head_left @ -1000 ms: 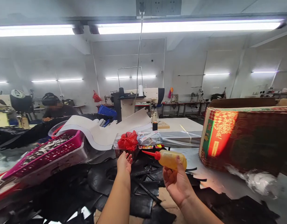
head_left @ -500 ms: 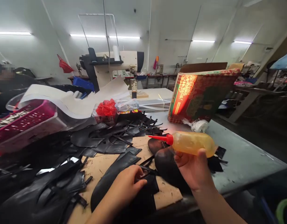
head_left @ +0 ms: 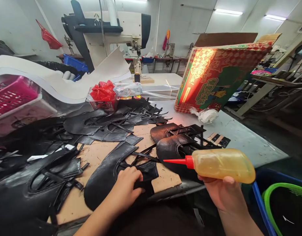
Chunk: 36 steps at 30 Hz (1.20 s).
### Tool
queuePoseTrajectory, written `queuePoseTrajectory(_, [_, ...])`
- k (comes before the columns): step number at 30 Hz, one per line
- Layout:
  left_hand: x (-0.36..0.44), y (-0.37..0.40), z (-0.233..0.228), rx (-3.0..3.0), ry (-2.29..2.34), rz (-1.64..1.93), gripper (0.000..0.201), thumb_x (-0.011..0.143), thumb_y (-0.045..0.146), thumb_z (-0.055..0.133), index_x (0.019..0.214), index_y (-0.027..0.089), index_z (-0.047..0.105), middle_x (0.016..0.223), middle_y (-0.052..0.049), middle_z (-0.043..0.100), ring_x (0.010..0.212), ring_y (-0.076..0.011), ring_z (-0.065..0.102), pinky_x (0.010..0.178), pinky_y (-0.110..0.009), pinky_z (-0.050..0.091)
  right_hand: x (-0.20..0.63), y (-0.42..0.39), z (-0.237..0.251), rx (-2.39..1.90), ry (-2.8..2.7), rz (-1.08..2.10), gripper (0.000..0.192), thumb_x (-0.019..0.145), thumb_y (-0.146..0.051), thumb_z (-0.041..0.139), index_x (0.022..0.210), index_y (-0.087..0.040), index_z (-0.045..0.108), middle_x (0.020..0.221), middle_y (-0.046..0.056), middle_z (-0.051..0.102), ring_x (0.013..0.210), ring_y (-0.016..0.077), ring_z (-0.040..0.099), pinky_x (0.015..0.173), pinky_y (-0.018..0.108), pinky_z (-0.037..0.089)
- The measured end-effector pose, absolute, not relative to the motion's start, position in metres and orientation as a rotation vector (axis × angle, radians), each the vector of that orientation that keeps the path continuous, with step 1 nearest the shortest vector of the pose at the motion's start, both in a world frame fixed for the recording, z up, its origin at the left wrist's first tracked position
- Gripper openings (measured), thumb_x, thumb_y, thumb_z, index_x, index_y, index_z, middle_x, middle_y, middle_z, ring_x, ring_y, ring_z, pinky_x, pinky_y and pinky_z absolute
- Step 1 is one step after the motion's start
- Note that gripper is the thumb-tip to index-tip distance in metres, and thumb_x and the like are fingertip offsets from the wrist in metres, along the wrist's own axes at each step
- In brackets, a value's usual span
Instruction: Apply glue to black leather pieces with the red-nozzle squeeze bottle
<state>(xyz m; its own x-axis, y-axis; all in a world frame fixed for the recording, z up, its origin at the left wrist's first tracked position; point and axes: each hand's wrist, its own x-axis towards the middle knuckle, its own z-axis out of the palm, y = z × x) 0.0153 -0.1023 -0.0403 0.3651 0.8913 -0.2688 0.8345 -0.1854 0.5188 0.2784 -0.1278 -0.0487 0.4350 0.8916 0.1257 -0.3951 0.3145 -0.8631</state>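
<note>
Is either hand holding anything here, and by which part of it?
The right hand holds the squeeze bottle by its body, from below. The left hand is over a black leather piece; whether it grips that cannot be told.

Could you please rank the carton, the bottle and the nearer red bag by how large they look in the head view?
1. Carton
2. Bottle, in the right hand
3. Nearer red bag

tabletop open rightward; carton blocks behind
</note>
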Motion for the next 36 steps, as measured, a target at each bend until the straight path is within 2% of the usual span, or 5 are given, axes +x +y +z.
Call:
queuePoseTrajectory(4, [0.011, -0.098, -0.040, 1.774, 1.460, 0.344, 0.008, 0.070, 0.024, 0.059, 0.076, 0.023, 0.065, 0.081, -0.001, 0.066, 0.087, -0.0227, 0.052, 0.080, -0.032, 0.034, 0.275, -0.132, -0.059, -0.844, -0.786, 1.035, 0.059, 0.048, -0.053, 0.084, 0.098, -0.028, 0.065, 0.087, 0.005, 0.069, 0.071, 0.0236, 0.066, 0.048, 0.031, 0.055])
queuePoseTrajectory(10, [0.017, -0.092, -0.035, 1.499, 1.432, 0.483, 0.018, 0.072, 0.031, 0.055, 0.062, 0.020, 0.065, 0.058, 0.002, 0.061, 0.062, -0.0172, 0.051, 0.061, -0.025, 0.035, 0.271, -0.131, -0.085, -0.903, -1.015, 0.932, 0.043, 0.058, -0.051, 0.080, 0.089, -0.024, 0.067, 0.085, 0.010, 0.069, 0.076, 0.0291, 0.066, 0.064, 0.044, 0.057])
queuePoseTrajectory(17, [0.019, -0.093, -0.035, 1.399, 1.462, 0.489, 0.018, 0.067, 0.033, 0.057, 0.058, 0.019, 0.064, 0.055, 0.001, 0.057, 0.054, -0.0153, 0.047, 0.051, -0.024, 0.033, 0.256, -0.123, -0.081, -1.018, -0.977, 0.807, 0.057, 0.062, -0.053, 0.076, 0.109, -0.023, 0.061, 0.085, 0.010, 0.067, 0.073, 0.0269, 0.065, 0.060, 0.038, 0.054])
queuePoseTrajectory(23, [0.021, -0.092, -0.031, 1.290, 1.487, 0.481, 0.017, 0.061, 0.035, 0.059, 0.055, 0.019, 0.062, 0.050, 0.002, 0.053, 0.049, -0.0139, 0.042, 0.047, -0.023, 0.030, 0.255, -0.120, -0.085, -1.033, -0.980, 0.785, 0.051, 0.065, -0.052, 0.075, 0.104, -0.021, 0.062, 0.081, 0.008, 0.068, 0.068, 0.0245, 0.065, 0.062, 0.036, 0.054])
queuePoseTrajectory(36, [0.020, -0.093, -0.032, 1.322, 1.427, 0.461, 0.024, 0.063, 0.042, 0.053, 0.059, 0.019, 0.059, 0.053, 0.003, 0.050, 0.048, -0.0129, 0.041, 0.045, -0.024, 0.030, 0.256, -0.120, -0.093, -1.102, -0.985, 0.738, 0.055, 0.067, -0.054, 0.072, 0.109, -0.020, 0.059, 0.079, 0.008, 0.067, 0.069, 0.0248, 0.064, 0.065, 0.037, 0.053])
